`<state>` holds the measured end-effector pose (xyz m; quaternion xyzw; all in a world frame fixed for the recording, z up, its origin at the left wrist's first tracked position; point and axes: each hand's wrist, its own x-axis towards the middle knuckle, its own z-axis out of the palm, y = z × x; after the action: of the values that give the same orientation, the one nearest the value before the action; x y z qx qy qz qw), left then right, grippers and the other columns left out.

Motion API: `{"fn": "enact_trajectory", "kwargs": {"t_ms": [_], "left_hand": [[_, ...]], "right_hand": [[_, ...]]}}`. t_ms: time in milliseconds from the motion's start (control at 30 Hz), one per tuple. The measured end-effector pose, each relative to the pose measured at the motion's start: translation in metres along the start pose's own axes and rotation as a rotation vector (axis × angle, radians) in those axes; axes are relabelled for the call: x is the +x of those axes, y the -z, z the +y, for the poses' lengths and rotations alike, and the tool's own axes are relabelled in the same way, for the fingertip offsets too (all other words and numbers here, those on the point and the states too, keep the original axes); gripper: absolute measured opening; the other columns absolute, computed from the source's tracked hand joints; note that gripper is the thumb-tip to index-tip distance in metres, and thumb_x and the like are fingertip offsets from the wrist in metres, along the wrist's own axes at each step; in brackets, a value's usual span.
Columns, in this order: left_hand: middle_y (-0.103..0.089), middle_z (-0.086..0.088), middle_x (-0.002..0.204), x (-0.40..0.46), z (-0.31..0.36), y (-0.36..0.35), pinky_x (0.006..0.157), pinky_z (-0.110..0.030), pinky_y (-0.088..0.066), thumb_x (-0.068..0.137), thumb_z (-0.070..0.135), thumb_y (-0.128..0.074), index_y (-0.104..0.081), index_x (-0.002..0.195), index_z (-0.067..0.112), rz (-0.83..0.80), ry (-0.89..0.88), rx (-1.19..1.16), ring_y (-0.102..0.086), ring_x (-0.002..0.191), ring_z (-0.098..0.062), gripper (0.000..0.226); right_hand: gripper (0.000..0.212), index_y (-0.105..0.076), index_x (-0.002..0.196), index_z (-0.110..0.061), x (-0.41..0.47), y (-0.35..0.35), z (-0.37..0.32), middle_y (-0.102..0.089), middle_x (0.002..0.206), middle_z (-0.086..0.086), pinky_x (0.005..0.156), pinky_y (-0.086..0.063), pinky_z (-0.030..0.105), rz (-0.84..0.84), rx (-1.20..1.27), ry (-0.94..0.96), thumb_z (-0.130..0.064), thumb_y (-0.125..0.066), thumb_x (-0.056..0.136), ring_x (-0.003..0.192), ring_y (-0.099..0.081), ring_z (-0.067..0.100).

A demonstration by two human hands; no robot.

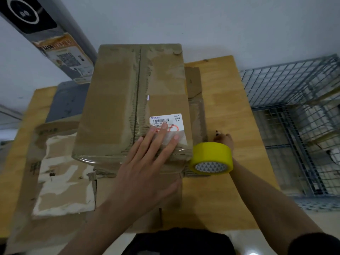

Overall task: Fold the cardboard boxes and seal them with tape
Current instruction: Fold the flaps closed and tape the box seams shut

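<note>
Now — left hand (147, 162) flat on box (132, 100) | right hand (225, 142) grips tape roll (211, 157)

Wooden table (226, 100) against pale wall (202, 21), wire cage (294, 92) alongside.

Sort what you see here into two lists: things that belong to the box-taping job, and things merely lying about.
Part of the job:
box, flaps closed
tape roll, at the box's near right corner
left hand, flat on the box
right hand, holding the tape roll
flattened boxes beside and under the box

Lying about:
wire cage
table
grey column with a poster
</note>
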<state>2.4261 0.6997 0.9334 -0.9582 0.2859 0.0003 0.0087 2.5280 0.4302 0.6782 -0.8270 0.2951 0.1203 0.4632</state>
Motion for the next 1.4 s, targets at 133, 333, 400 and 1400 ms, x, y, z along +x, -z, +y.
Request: {"fn": "enact_trajectory", "kwargs": {"t_ms": [133,333,400,1400], "left_hand": [[-0.007,0.002,0.169,0.005,-0.009,0.007,0.124,-0.042,-0.013,0.091,0.07,-0.038,-0.017,0.161,0.026,-0.009,-0.074,-0.033,-0.007,0.156,-0.019,0.085],[-0.025,0.009,0.163,0.049,-0.024,0.025,0.118,-0.029,-0.027,0.09,0.068,-0.036,-0.043,0.151,0.018,-0.062,-0.289,-0.211,-0.021,0.149,-0.004,0.079],[-0.062,0.0,0.135,0.08,-0.024,0.035,0.101,-0.037,-0.05,0.09,0.068,-0.033,-0.069,0.116,0.022,-0.097,-0.353,-0.263,-0.058,0.124,-0.015,0.064],[-0.075,-0.01,0.108,0.225,0.032,0.001,0.082,-0.024,-0.056,0.09,0.018,-0.071,-0.069,0.117,0.0,-1.042,-0.426,-0.799,-0.07,0.093,-0.013,0.033]], "right_hand": [[0.022,-0.06,0.098,-0.013,-0.046,0.018,0.004,-0.064,0.097,0.018,0.077,-0.052,0.053,0.098,0.256,0.093,-0.034,-0.056,0.094,0.093,-0.063,0.039],[0.033,-0.055,0.129,-0.018,-0.124,0.074,-0.018,-0.054,0.102,0.013,0.063,-0.056,0.021,0.207,0.683,0.152,-0.006,-0.059,0.098,0.067,-0.069,0.01],[0.027,-0.063,0.124,-0.018,-0.148,0.085,-0.03,-0.057,0.107,0.013,0.067,-0.057,0.024,0.273,0.736,0.175,-0.008,-0.058,0.099,0.071,-0.07,0.016],[0.014,-0.068,0.096,-0.028,-0.272,0.044,-0.109,-0.062,0.074,-0.014,0.06,-0.054,0.03,0.599,0.512,0.348,-0.02,-0.076,0.088,0.07,-0.064,0.01]]}}
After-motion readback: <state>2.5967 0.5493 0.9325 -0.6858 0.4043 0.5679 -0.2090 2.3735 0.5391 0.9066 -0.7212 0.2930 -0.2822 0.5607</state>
